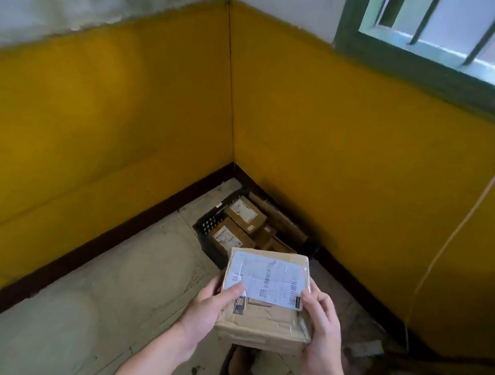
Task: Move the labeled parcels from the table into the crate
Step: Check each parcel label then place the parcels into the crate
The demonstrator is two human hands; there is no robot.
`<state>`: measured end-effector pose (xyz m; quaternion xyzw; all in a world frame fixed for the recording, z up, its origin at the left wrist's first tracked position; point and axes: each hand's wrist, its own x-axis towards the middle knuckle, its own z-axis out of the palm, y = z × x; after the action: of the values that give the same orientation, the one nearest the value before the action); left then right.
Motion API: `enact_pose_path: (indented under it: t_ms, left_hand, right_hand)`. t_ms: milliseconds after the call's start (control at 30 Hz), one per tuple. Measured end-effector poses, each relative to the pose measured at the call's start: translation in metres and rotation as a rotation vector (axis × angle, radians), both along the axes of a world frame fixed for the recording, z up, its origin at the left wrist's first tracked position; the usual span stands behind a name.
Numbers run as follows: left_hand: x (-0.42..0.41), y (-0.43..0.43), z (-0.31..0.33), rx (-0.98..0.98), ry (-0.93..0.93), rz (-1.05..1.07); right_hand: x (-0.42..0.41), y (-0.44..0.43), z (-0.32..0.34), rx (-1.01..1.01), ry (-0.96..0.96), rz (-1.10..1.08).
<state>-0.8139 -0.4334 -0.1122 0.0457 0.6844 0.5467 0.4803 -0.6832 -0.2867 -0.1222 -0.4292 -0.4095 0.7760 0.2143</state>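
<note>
A brown cardboard parcel with a white shipping label on top is held in front of me at lower centre. My left hand grips its left side with the thumb on the label. My right hand grips its right side. Beyond the parcel, a black plastic crate sits on the floor in the room's corner. It holds several brown labeled parcels. The crate's near right part is hidden behind the held parcel.
Yellow walls with a dark skirting meet right behind the crate. A thin cord hangs down the right wall. My foot in a dark shoe stands on the pale tiled floor below the parcel. A barred window is at the upper right.
</note>
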Motion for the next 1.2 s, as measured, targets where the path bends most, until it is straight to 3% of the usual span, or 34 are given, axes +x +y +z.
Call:
enact_pose_path:
  t_ms: [200, 433, 600, 833, 1000, 1100, 1200]
  left_hand:
    - [-0.107, 0.085, -0.075, -0.14, -0.052, -0.094]
    - [-0.176, 0.153, -0.172, -0.232, -0.056, -0.229]
    - [-0.215, 0.193, -0.28, -0.266, 0.035, -0.341]
    - [-0.243, 0.23, -0.433, -0.398, 0.168, -0.624]
    - [-0.235, 0.215, -0.469, -0.417, 0.239, -0.713]
    - [-0.225, 0.204, -0.47, -0.378, 0.154, -0.73]
    - [-0.224, 0.203, -0.469, -0.372, 0.159, -0.783]
  right_hand:
    - [-0.087, 0.075, -0.079, -0.125, -0.174, 0.004]
    - [-0.148, 0.121, -0.163, -0.072, -0.358, -0.047]
    - [-0.179, 0.133, -0.249, -0.063, -0.412, 0.011]
    - [-0.199, 0.131, -0.381, -0.104, -0.604, -0.077]
    - [-0.194, 0.11, -0.423, 0.016, -0.781, -0.014]
    - [-0.181, 0.097, -0.426, 0.106, -0.917, -0.09]
    - [-0.175, 0.085, -0.426, 0.154, -1.046, 0.047]
